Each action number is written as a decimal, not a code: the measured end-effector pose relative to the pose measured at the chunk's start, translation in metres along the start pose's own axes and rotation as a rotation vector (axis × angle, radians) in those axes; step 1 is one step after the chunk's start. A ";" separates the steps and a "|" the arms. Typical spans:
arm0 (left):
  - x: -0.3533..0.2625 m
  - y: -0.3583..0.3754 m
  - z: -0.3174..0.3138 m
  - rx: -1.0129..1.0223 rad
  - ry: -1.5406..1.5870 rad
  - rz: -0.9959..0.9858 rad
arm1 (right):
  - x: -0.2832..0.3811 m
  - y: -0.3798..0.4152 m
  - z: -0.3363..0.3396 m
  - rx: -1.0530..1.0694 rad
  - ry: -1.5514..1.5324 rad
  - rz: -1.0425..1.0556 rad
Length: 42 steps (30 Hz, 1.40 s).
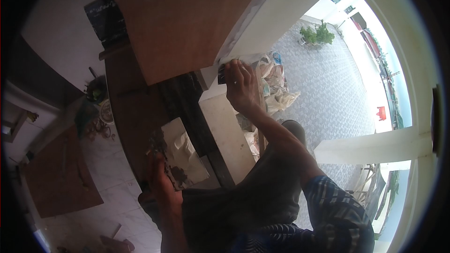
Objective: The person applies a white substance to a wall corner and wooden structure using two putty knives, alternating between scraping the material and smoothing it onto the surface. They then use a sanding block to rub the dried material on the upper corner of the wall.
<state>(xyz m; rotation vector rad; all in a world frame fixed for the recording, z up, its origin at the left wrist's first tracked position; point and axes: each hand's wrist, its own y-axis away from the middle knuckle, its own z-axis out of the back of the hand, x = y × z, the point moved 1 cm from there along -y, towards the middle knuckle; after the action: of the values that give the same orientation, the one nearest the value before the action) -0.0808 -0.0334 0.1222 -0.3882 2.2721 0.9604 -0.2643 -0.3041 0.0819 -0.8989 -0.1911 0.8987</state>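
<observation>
My left hand (164, 178) is wrapped round the near-left edge of a squarish putty board (194, 168). A soft white heap of putty (185, 145) lies on the board, and its left side is stained dark and flaking. Higher up, my right hand (241, 84) is closed on a small black scraper (221, 74), only part of which shows beside the fingers. The scraper is at the lower end of a white wall edge (248, 33), next to a large brown panel (183, 18). Whether its blade touches the wall cannot be made out.
A pale ledge (225, 136) and a dark sill (206, 140) run below my right arm. Crumpled plastic sacks (279, 93) sit beyond the ledge. Outside are a tiled yard (323, 84) and a potted plant (318, 35). A brown board (61, 178) lies on the indoor floor.
</observation>
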 end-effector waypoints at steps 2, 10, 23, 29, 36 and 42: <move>0.000 0.000 0.000 -0.003 0.001 -0.003 | 0.000 0.004 -0.002 0.009 0.003 0.002; -0.011 0.009 -0.009 -0.003 -0.010 -0.017 | 0.010 0.022 0.004 0.153 -0.085 -0.035; 0.009 0.001 -0.012 -0.015 0.096 0.040 | 0.037 -0.002 0.169 0.544 -1.318 -1.213; 0.011 -0.003 -0.039 0.054 0.159 0.080 | 0.058 -0.040 0.201 0.501 -1.115 -0.799; 0.008 0.004 -0.058 0.213 0.295 0.048 | 0.080 -0.052 0.208 0.378 -0.876 0.066; -0.001 0.003 -0.052 0.224 0.080 -0.002 | 0.075 -0.028 0.217 0.501 -0.748 0.099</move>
<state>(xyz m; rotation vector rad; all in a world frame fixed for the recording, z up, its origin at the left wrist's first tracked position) -0.1042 -0.0690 0.1526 -0.3362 2.4197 0.6905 -0.3070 -0.1274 0.2245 -0.0778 -0.5375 1.2763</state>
